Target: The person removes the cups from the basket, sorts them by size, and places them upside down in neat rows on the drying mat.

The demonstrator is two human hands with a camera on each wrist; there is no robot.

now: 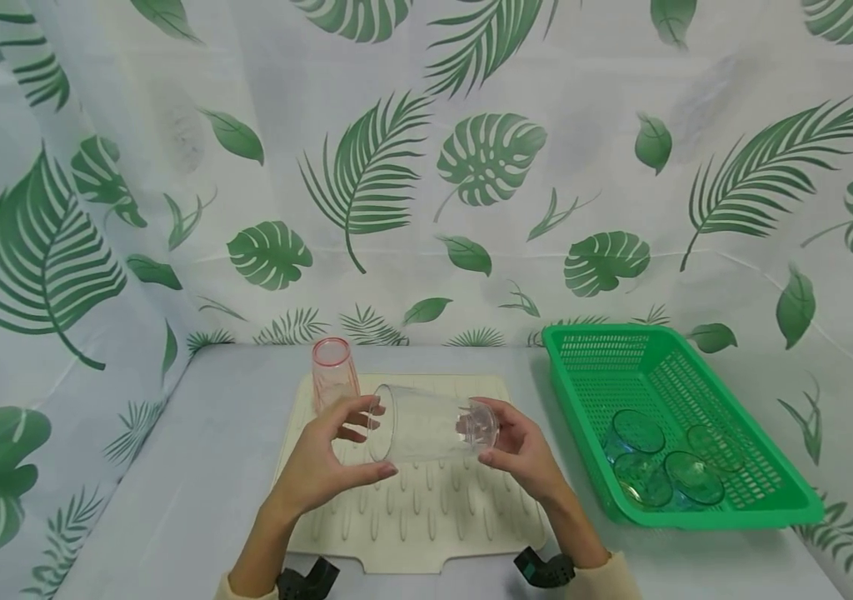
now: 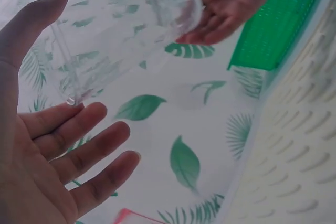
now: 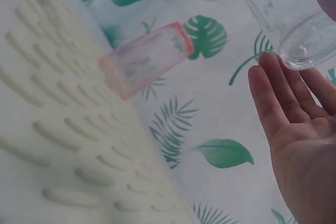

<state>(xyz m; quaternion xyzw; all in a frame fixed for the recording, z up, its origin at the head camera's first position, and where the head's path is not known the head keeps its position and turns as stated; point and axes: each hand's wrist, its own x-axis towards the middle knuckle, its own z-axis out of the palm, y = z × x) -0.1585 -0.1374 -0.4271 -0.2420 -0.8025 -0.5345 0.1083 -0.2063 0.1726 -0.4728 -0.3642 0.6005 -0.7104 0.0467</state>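
Note:
A clear drinking glass lies sideways in the air between both hands, its mouth to the left and its base to the right. The left hand holds the rim between thumb and fingertips, the other fingers spread apart, as the left wrist view shows. At the base, the right hand grips the glass with thumb and fingers. Behind the left hand, a pink-tinted glass stands on the cream draining mat, rim hidden or base unclear. The mat has raised ridges and lies under the hands.
To the right stands a green plastic basket with several tinted glasses grouped at its near end. The white table meets a leaf-patterned sheet at the back and left.

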